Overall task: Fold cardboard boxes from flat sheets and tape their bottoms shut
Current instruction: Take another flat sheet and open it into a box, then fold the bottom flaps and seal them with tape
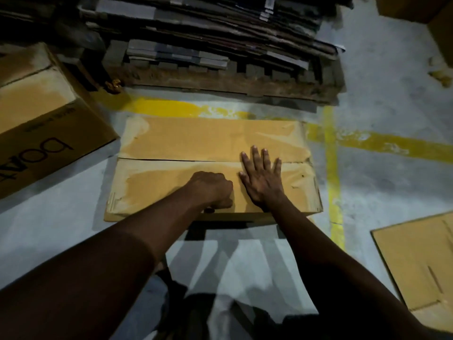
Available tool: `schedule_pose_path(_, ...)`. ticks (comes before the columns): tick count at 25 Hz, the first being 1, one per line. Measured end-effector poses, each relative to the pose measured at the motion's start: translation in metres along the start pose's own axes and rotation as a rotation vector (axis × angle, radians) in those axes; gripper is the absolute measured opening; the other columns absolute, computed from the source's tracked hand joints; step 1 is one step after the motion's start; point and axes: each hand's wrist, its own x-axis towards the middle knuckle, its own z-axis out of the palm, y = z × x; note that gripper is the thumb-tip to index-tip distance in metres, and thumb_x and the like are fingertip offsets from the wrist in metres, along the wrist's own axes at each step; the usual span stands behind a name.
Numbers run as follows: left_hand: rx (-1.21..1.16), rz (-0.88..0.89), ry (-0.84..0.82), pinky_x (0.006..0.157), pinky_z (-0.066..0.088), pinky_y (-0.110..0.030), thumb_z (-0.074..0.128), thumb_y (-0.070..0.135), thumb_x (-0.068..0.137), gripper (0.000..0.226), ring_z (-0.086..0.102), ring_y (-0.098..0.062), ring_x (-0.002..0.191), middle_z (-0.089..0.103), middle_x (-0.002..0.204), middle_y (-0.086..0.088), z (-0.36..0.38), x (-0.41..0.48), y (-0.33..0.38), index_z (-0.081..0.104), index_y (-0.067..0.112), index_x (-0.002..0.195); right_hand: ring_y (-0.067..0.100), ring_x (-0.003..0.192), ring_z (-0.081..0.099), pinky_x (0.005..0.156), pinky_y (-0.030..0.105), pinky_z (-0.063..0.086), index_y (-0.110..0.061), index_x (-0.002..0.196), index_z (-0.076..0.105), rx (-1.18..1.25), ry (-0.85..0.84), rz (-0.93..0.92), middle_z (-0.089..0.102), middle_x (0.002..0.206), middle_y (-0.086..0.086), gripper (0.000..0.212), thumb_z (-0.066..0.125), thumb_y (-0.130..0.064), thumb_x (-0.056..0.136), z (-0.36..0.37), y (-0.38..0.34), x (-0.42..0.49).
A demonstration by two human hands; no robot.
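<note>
Two box flaps (208, 138) are pinned closed by the flat right hand (261, 179) across their seam (171, 160); left hand (212, 190) clenched beside it, contents hidden.

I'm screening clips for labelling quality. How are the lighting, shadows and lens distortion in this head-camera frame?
Head view: dim, brightest on the box; forearms and lower frame nearly black; fanned multiple shadows on the floor below it; stacked cardboard at top dark and soft; wide-angle lens bows the yellow lines.

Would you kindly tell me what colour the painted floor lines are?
Yellow, worn in patches; the floor lines show best in the head view.
</note>
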Motion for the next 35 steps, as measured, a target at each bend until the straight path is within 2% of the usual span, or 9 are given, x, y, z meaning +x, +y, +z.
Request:
schedule_pose_path(4, -0.024, -0.008, 0.007, 0.104, 0.036, -0.055, 0.043, 0.047, 0.096, 0.072, 0.028, -0.037, 0.139, 0.007, 0.16, -0.013, -0.01, 0.021, 0.039, 0.01, 0.02, 0.154, 0.031, 0.15, -0.012, 0.118, 0.06, -0.003, -0.026, 0.156, -0.007, 0.051, 0.012, 0.136, -0.014, 0.164, 0.005, 0.062, 0.01, -0.052, 0.102, -0.001, 0.042, -0.013)
schedule_pose_path(10, -0.049, 0.104, 0.229, 0.109, 0.02, -0.063, 0.043, 0.047, 0.094, 0.08, 0.005, -0.038, 0.146, -0.009, 0.161, -0.011, -0.013, 0.062, 0.118, -0.003, 0.021, 0.154, 0.033, 0.151, -0.002, 0.114, 0.064, 0.01, -0.023, 0.157, 0.0, 0.087, 0.055, 0.252, -0.007, 0.165, -0.001, 0.059, 0.014, -0.046, 0.104, 0.003, 0.105, -0.04)
schedule_pose_path(14, -0.028, 0.099, 0.239, 0.11, 0.017, -0.065, 0.045, 0.052, 0.092, 0.082, 0.002, -0.038, 0.147, -0.011, 0.161, -0.01, -0.01, 0.085, 0.139, -0.002, 0.024, 0.154, 0.026, 0.147, 0.024, 0.115, 0.043, 0.025, -0.02, 0.155, 0.023, 0.698, 0.3, 0.313, 0.023, 0.161, 0.006, 0.054, 0.026, -0.041, 0.105, 0.014, 0.139, -0.051)
schedule_pose_path(17, 0.019, 0.126, 0.261, 0.109, 0.018, -0.065, 0.044, 0.056, 0.091, 0.083, 0.0, -0.041, 0.146, -0.013, 0.16, -0.012, -0.005, 0.096, 0.159, -0.002, 0.025, 0.154, 0.029, 0.127, 0.049, 0.1, 0.035, 0.038, -0.013, 0.137, 0.051, 0.972, 0.53, 0.685, 0.055, 0.136, 0.014, 0.039, 0.041, -0.028, 0.103, 0.048, 0.166, -0.081)
schedule_pose_path(21, 0.042, 0.14, 0.253, 0.111, 0.019, -0.063, 0.042, 0.059, 0.09, 0.086, -0.005, -0.043, 0.146, -0.019, 0.159, -0.015, 0.001, 0.106, 0.179, -0.005, 0.025, 0.153, 0.034, 0.111, 0.059, 0.09, 0.038, 0.045, -0.015, 0.113, 0.061, 0.953, 0.131, 1.006, 0.066, 0.111, 0.015, 0.035, 0.062, -0.026, 0.08, 0.122, 0.193, -0.149)
schedule_pose_path(24, 0.047, 0.134, 0.275, 0.11, 0.02, -0.064, 0.042, 0.055, 0.091, 0.085, -0.008, -0.044, 0.145, -0.021, 0.158, -0.016, -0.001, 0.112, 0.184, -0.006, 0.025, 0.153, 0.03, 0.104, 0.063, 0.084, 0.037, 0.048, -0.022, 0.109, 0.053, 0.97, -0.143, 0.97, 0.069, 0.104, 0.011, 0.056, 0.056, -0.049, 0.059, 0.162, 0.193, -0.169)
schedule_pose_path(27, 0.036, 0.132, 0.286, 0.11, 0.017, -0.066, 0.038, 0.054, 0.092, 0.081, -0.01, -0.044, 0.145, -0.021, 0.158, -0.016, -0.002, 0.114, 0.189, -0.006, 0.025, 0.153, 0.029, 0.102, 0.063, 0.078, 0.03, 0.042, -0.021, 0.09, 0.063, 1.051, -0.15, 1.014, 0.068, 0.102, 0.007, 0.037, 0.06, -0.049, 0.067, 0.163, 0.189, -0.164)
schedule_pose_path(30, 0.052, 0.128, 0.297, 0.11, 0.016, -0.067, 0.041, 0.049, 0.094, 0.081, -0.011, -0.044, 0.145, -0.023, 0.157, -0.017, 0.001, 0.115, 0.19, -0.009, 0.026, 0.153, 0.017, 0.073, 0.061, 0.065, 0.023, 0.044, -0.022, 0.062, 0.063, 1.237, -0.16, 0.988, 0.064, 0.073, 0.0, 0.025, 0.062, -0.042, 0.077, 0.158, 0.184, -0.155)
schedule_pose_path(35, 0.077, 0.119, 0.306, 0.111, 0.015, -0.066, 0.047, 0.045, 0.093, 0.084, -0.011, -0.044, 0.145, -0.023, 0.157, -0.016, 0.004, 0.119, 0.188, -0.011, 0.027, 0.152, 0.024, 0.09, 0.066, 0.08, 0.037, 0.053, -0.029, 0.075, 0.07, 1.166, -0.105, 1.003, 0.072, 0.083, -0.004, 0.032, 0.067, -0.055, 0.057, 0.177, 0.172, -0.155)
